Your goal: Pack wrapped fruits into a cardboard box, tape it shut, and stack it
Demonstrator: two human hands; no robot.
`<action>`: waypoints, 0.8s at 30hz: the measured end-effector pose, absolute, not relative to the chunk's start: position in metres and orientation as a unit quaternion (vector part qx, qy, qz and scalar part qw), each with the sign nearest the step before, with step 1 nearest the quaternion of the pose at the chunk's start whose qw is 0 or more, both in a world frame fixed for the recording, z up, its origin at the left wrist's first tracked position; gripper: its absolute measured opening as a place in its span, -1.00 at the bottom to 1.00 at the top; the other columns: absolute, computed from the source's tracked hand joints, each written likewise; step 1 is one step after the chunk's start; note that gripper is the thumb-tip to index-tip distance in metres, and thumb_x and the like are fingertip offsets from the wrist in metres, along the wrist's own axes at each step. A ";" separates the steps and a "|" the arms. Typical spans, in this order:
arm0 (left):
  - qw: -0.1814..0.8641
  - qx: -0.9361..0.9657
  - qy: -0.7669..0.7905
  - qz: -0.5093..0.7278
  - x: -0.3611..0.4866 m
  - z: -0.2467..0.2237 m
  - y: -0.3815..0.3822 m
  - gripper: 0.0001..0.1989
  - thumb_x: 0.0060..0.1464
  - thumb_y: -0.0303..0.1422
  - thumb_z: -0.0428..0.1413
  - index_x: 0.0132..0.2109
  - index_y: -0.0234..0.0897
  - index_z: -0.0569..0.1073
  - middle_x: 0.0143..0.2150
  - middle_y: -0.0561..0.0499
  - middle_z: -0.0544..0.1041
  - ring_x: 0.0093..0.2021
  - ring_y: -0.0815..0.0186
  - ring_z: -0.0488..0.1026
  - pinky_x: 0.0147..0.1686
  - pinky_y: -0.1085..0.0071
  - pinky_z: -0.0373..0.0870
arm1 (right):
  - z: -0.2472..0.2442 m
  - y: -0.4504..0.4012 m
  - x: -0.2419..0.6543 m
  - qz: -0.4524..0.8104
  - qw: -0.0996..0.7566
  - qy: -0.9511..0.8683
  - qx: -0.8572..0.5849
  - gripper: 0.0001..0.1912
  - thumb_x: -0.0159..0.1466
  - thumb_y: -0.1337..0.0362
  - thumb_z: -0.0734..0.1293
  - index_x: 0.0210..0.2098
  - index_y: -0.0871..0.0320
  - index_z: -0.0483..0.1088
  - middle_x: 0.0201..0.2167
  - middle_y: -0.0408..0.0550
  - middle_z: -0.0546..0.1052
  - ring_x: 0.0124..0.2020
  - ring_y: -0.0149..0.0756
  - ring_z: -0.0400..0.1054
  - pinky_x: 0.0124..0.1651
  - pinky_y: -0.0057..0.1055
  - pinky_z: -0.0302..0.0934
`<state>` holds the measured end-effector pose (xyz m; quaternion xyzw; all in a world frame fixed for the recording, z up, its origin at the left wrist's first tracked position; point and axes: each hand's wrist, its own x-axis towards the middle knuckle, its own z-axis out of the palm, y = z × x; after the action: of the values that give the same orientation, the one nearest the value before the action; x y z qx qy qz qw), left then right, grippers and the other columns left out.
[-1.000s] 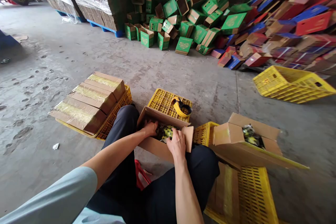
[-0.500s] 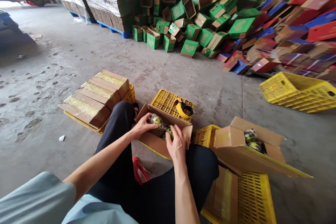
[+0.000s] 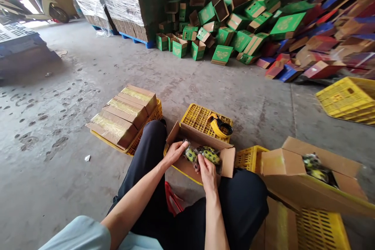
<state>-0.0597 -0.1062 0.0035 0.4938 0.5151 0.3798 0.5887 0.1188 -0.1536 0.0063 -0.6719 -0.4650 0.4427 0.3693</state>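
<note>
In front of me an open cardboard box rests on a yellow crate between my knees. Inside it are yellow-green, dark-spotted items in clear plastic; their kind I cannot make out. My left hand reaches over the box's left end, thumb and fingers closed on the plastic of the left wrapped item. With thumb and fingers together, my right hand grips the plastic between that one and the right wrapped item. Its fingertips are partly hidden.
Taped cartons sit on a crate at left. A yellow tape dispenser lies on an upturned crate. Another open box with wrapped items stands at right. Green boxes are heaped behind, beside stacked yellow crates.
My left hand has come down lower at the box's left end. My right hand has drawn back from over the items, uncovering the right one. The view has shifted left.
</note>
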 end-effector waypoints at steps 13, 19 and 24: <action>0.485 0.532 0.527 0.452 -0.054 -0.003 -0.097 -0.37 0.23 0.24 -0.02 -0.49 -0.22 0.17 -0.54 0.14 0.13 -0.49 0.43 0.10 -0.49 0.48 0.03 | 0.001 -0.147 0.111 0.391 0.437 -0.443 -0.678 -0.32 0.28 -0.37 0.19 -0.42 0.12 0.50 -0.54 0.00 0.53 -0.52 -0.20 0.37 -0.46 -0.32 0.35; 0.552 0.437 0.517 0.487 -0.051 -0.015 -0.102 -0.33 0.15 0.31 0.03 -0.47 -0.25 0.32 -0.58 0.11 0.27 -0.58 0.43 0.20 -0.60 0.50 0.11 | 0.001 -0.146 0.108 0.370 0.450 -0.448 -0.678 -0.27 0.25 -0.42 0.20 -0.40 0.13 0.53 -0.54 0.02 0.54 -0.56 -0.23 0.37 -0.49 -0.34 0.31; 0.573 0.415 0.508 0.491 -0.051 -0.018 -0.101 -0.33 0.11 0.31 0.08 -0.45 -0.28 0.40 -0.59 0.10 0.32 -0.60 0.42 0.24 -0.63 0.51 0.13 | 0.001 -0.145 0.107 0.400 0.471 -0.398 -0.678 -0.30 0.19 -0.40 0.31 -0.33 0.15 0.60 -0.53 0.02 0.57 -0.62 -0.26 0.35 -0.56 -0.33 0.28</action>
<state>-0.0515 -0.1008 -0.0183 0.4151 0.5084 0.4909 0.5730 0.1069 -0.1448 0.0013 -0.6782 -0.3982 0.3996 0.4709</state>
